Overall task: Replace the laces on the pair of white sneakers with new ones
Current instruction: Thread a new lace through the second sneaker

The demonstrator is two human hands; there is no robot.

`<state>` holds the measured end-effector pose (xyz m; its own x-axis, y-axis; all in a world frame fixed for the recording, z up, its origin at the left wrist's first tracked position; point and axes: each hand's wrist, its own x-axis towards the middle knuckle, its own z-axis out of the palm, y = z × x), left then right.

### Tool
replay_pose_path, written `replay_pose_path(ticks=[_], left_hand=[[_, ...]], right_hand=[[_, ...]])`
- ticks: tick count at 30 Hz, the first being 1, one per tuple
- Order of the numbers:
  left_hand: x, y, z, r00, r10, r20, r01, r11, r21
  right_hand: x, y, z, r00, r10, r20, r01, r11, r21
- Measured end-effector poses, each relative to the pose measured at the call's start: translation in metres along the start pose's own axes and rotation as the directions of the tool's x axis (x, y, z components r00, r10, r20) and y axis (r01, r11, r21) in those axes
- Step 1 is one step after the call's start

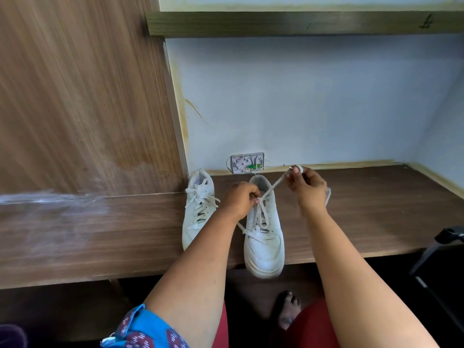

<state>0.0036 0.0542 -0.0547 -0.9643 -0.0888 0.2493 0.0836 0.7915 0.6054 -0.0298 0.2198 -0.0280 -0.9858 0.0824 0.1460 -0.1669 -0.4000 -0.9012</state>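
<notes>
Two white sneakers stand on a dark wooden desk (376, 212). The left sneaker (198, 212) is laced and lies apart, near the wooden side panel. The right sneaker (265, 242) points its toe over the desk's front edge. My left hand (239, 200) pinches the white lace (272, 188) at the upper eyelets of the right sneaker. My right hand (307, 188) holds the lace's free end, wound around a finger and pulled taut up and to the right. More white lace shows behind my right wrist.
A small white wall box (247, 163) with wires sits at the back of the desk behind the sneakers. A wooden panel (82, 96) rises at the left, a shelf (301, 23) hangs above. A black chair part (442, 252) is at the right edge. My foot (288, 310) rests below.
</notes>
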Motion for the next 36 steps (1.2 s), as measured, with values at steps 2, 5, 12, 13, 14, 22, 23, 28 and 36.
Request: replay_pose_path(ticks=[2,5,12,13,14,22,23,28,36], left_hand=[[-0.001,0.0,0.0,1.0,0.013,-0.007,-0.013,1.0,0.006],[-0.002,0.0,0.0,0.999,0.029,-0.018,-0.029,1.0,-0.008],[-0.003,0.0,0.0,0.999,0.039,-0.034,-0.04,0.999,-0.03],[-0.003,0.0,0.0,0.998,0.043,-0.037,-0.044,0.999,-0.031],[-0.003,0.0,0.001,0.998,0.041,-0.039,-0.042,0.999,-0.033],[-0.004,-0.002,0.003,0.997,0.03,-0.072,-0.035,0.996,-0.076],[-0.004,-0.003,0.003,0.997,0.015,-0.078,-0.023,0.994,-0.102],[-0.005,-0.005,0.002,0.993,-0.073,-0.092,0.047,0.967,-0.251],[-0.003,-0.007,0.004,0.992,-0.095,-0.08,0.067,0.953,-0.297]], right_hand=[[0.0,-0.002,0.001,0.997,0.024,-0.07,-0.015,0.99,0.137],[0.002,-0.007,0.002,0.982,-0.002,-0.19,0.049,0.968,0.244],[-0.003,0.014,-0.008,0.949,-0.058,0.31,0.278,0.617,-0.736],[-0.004,0.019,-0.007,0.922,-0.054,0.383,0.35,0.538,-0.767],[-0.004,0.024,-0.005,0.902,-0.06,0.427,0.4,0.485,-0.778],[-0.002,0.03,0.0,0.846,-0.066,0.529,0.494,0.471,-0.731],[-0.003,0.031,0.0,0.858,-0.062,0.51,0.472,0.486,-0.736],[-0.003,0.036,0.005,0.928,0.056,0.369,0.247,0.648,-0.72],[-0.001,0.037,0.009,0.947,0.219,0.234,-0.055,0.832,-0.552]])
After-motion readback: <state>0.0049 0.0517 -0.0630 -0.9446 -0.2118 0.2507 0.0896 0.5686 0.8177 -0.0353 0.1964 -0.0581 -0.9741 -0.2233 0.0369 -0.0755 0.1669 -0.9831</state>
